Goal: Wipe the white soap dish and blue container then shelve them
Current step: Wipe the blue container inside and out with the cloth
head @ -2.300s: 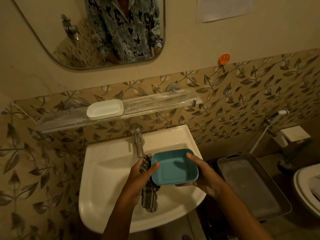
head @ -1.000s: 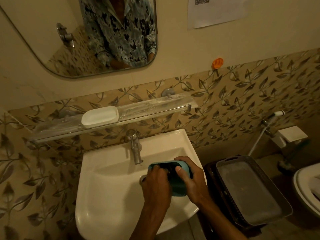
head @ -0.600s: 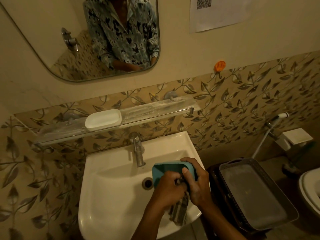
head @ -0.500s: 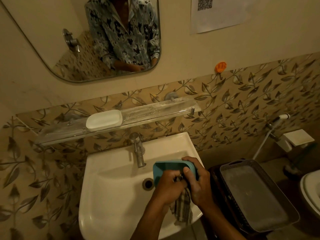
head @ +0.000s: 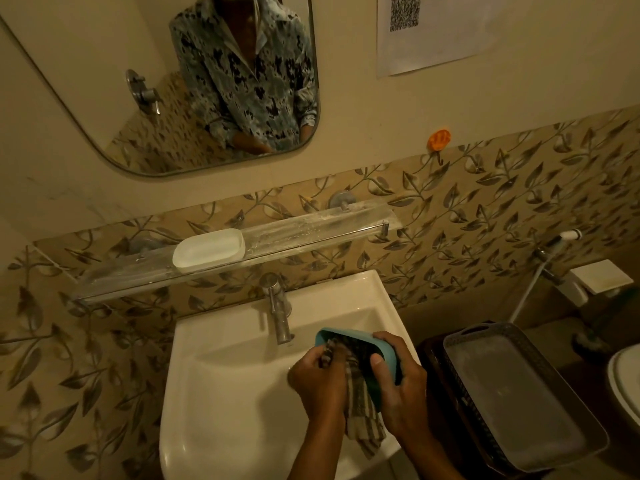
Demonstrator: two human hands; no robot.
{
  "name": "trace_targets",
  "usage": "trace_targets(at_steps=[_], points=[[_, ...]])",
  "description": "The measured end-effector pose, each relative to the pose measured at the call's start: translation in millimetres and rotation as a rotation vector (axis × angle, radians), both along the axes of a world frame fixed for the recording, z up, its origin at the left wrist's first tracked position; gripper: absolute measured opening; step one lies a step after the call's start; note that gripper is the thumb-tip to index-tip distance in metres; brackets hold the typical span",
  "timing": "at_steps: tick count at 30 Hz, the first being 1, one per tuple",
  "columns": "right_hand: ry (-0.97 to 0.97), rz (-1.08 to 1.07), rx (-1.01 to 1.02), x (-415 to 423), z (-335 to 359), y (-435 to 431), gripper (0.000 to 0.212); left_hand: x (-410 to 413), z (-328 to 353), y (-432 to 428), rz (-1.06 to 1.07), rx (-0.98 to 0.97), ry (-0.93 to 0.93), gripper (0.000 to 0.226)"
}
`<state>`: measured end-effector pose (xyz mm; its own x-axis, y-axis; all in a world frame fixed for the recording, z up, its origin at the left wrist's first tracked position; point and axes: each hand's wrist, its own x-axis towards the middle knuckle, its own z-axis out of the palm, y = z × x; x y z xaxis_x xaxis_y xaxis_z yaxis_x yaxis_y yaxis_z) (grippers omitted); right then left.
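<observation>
We have our right hand (head: pixel 401 386) clamped round the blue container (head: pixel 381 348), thumb over its near rim and fingers curled behind, tilting it above the sink (head: pixel 225 393). Our left hand (head: pixel 320 382) bunches the checked cloth (head: pixel 360 410), its fingers closed on the fabric and pressed into the container's hollow. To wipe well, we judge, we should drive the cloth into the corners beyond our fingertips and turn the container against it, gripping firmly since it may be slick. Past our knuckles stands the tap (head: pixel 278 313); above it the glass shelf (head: pixel 311 230) carries the white soap dish (head: pixel 209 250), well up and left of our fingers. Beside our right wrist lies a grey tray (head: pixel 512 393).
</observation>
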<state>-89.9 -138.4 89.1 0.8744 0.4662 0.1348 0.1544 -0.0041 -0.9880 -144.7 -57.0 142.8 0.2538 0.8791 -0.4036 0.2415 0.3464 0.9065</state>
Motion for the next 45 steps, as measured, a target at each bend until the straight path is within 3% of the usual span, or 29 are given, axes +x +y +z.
trace_targets(at_steps=[4, 9, 12, 15, 18, 21, 25, 30, 32, 36, 40, 43, 45], points=[[0.020, 0.025, -0.022, 1, 3, 2, 0.045, 4, 6, -10, -0.412, 0.208, 0.245, 0.016], [0.063, 0.051, -0.004, -1, 4, 5, 0.046, 1, 3, -8, -0.669, 0.302, 0.303, 0.017], [0.097, 0.050, -0.004, -2, 2, 2, 0.048, -4, -4, -2, -0.630, 0.544, 0.308, 0.014], [0.085, 0.042, -0.028, -1, 2, -1, 0.047, -7, -2, 6, -0.516, 0.650, 0.486, 0.019], [0.041, 0.039, -0.095, -2, -3, -2, 0.055, -7, -4, 11, -0.512, 0.633, 0.585, 0.028], [0.056, 0.008, -0.099, -5, -6, -1, 0.046, -9, -7, 5, -0.612, 0.533, 0.629, 0.033], [0.027, 0.028, -0.096, -1, 1, 1, 0.041, -8, -5, 2, -0.756, 0.521, 0.469, 0.013], [0.045, 0.008, -0.050, 4, 5, 2, 0.047, -2, 1, 5, -0.985, 0.370, 0.347, 0.013], [0.049, 0.034, -0.056, 6, 7, 3, 0.044, -3, 1, 3, -0.960, 0.431, 0.393, 0.018], [0.066, 0.044, -0.063, 7, 7, 5, 0.043, -8, 0, 2, -0.667, 0.788, 0.395, 0.015], [0.021, 0.032, -0.103, 3, 6, 2, 0.056, -6, -1, 14, -0.559, 0.647, 0.656, 0.035], [0.014, -0.011, -0.131, 1, -2, 2, 0.065, -7, -2, 6, -0.730, 0.710, 0.755, 0.032], [-0.013, -0.014, -0.148, 2, -4, 2, 0.058, -9, -6, 3, -0.857, 0.667, 0.765, 0.031]])
